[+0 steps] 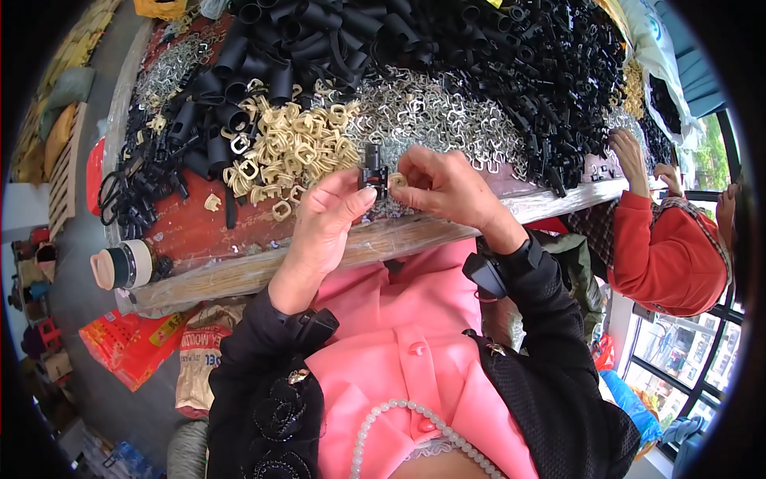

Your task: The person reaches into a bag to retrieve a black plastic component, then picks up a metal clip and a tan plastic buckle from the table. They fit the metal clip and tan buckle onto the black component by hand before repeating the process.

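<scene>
Above the table's near edge, my left hand [331, 211] grips a small black plastic part [373, 160] upright between thumb and fingers. My right hand [451, 188] is close beside it, pinching a small beige plastic ring-like piece [396, 183] against the right side of the black part. Whether the two pieces are joined cannot be made out. Just beyond my left hand lies a heap of beige plastic pieces [299, 140]. Behind both hands spreads a pile of bent silvery metal clips [439, 112].
Black plastic tubes [279, 48] and a large heap of small black parts [550, 80] cover the far side. A wooden rail [239, 275] edges the reddish table. A lidded cup [128, 263] stands at the left corner. At right, a person in a red sleeve [662, 247] works nearby.
</scene>
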{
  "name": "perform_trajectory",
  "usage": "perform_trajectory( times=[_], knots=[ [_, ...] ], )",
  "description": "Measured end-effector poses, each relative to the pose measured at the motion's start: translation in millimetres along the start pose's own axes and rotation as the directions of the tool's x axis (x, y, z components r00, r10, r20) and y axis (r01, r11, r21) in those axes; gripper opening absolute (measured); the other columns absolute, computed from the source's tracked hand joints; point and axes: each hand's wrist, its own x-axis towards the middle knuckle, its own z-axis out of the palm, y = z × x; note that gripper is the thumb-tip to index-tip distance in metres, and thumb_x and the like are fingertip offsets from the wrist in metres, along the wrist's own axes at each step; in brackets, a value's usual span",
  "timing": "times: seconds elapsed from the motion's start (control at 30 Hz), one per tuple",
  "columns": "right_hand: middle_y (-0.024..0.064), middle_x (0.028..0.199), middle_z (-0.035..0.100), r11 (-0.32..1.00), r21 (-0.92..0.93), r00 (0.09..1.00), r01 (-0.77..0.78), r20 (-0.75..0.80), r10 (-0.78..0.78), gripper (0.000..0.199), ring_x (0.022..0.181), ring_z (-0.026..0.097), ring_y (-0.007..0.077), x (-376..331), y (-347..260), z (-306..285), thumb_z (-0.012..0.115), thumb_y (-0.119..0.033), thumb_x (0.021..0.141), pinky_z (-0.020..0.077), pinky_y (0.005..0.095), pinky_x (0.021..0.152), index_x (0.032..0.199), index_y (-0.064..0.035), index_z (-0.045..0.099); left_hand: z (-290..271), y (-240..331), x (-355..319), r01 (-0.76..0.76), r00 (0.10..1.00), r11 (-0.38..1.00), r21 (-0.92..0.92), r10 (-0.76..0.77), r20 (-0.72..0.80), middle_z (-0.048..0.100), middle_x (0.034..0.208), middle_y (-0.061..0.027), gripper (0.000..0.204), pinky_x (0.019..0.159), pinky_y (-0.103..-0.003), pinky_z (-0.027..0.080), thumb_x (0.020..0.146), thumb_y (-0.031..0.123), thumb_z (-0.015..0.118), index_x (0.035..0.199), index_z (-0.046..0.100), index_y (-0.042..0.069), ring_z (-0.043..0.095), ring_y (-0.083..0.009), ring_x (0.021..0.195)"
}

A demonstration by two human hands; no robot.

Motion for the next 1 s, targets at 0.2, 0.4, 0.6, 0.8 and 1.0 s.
perform_trajectory(
  times=[0.2, 0.4, 0.6, 0.8, 1.0],
  knots=[
    [0.0016, 0.059, 0.050, 0.991, 0.130, 1.000, 0.012, 0.018, -0.014, 0.024, 0.052, 0.045, 0.0061, -17, 1, 9, 0.068, -0.013, 0.070, 0.0379, 0.0212, 0.047, 0.079, -0.0006, 0.050, 4, -11, -5, 0.006, 0.999, 1.000, -0.030, -0.005, 0.037, 0.057, 0.098, -0.0140, 0.023, 0.083, -0.033, 0.043, 0.079, 0.007, 0.054, 0.100, 0.052, -0.001, 0.054, -0.0194, 0.093],
    [0.0034, 0.058, 0.050, 0.991, 0.131, 0.999, 0.014, -0.039, -0.009, 0.027, 0.052, 0.046, 0.0087, -24, 0, 11, 0.069, -0.017, 0.068, 0.0388, 0.0229, 0.047, 0.080, -0.0015, 0.050, 8, -14, -6, 0.048, 0.998, 0.993, -0.109, -0.043, 0.054, 0.056, 0.099, -0.0141, 0.023, 0.080, -0.036, 0.046, 0.080, 0.008, 0.053, 0.100, 0.051, -0.001, 0.055, -0.0199, 0.092],
    [0.0061, 0.063, 0.052, 0.994, 0.105, 0.998, 0.033, -0.057, -0.028, 0.029, 0.054, 0.053, 0.0165, -30, -2, 14, 0.068, -0.017, 0.068, 0.0420, 0.0275, 0.049, 0.087, -0.0031, 0.051, 5, -13, -5, 0.108, 0.993, 0.954, -0.279, -0.089, 0.080, 0.056, 0.099, -0.0133, 0.022, 0.077, -0.037, 0.048, 0.081, 0.010, 0.052, 0.100, 0.051, 0.000, 0.055, -0.0209, 0.091],
    [0.0028, 0.064, 0.049, 0.884, -0.283, 0.893, 0.373, -0.148, -0.424, 0.031, 0.052, 0.049, 0.0162, -34, 3, 23, 0.066, -0.010, 0.067, 0.0387, 0.0269, 0.046, 0.093, -0.0044, 0.050, 4, -11, -9, 0.210, 0.978, 0.925, -0.318, -0.202, 0.057, 0.057, 0.098, -0.0111, 0.021, 0.079, -0.035, 0.046, 0.081, 0.011, 0.052, 0.100, 0.052, 0.002, 0.055, -0.0186, 0.090],
    [0.0025, 0.062, 0.045, 0.737, -0.486, 0.846, 0.471, 0.013, -0.533, 0.030, 0.051, 0.048, 0.0183, -40, 7, 21, 0.063, -0.006, 0.065, 0.0377, 0.0297, 0.047, 0.092, -0.0068, 0.051, 7, -9, -16, 0.270, 0.963, 0.911, -0.312, -0.260, 0.074, 0.057, 0.099, -0.0126, 0.022, 0.076, -0.035, 0.048, 0.081, 0.011, 0.052, 0.100, 0.051, 0.001, 0.057, -0.0204, 0.087]
  ],
)
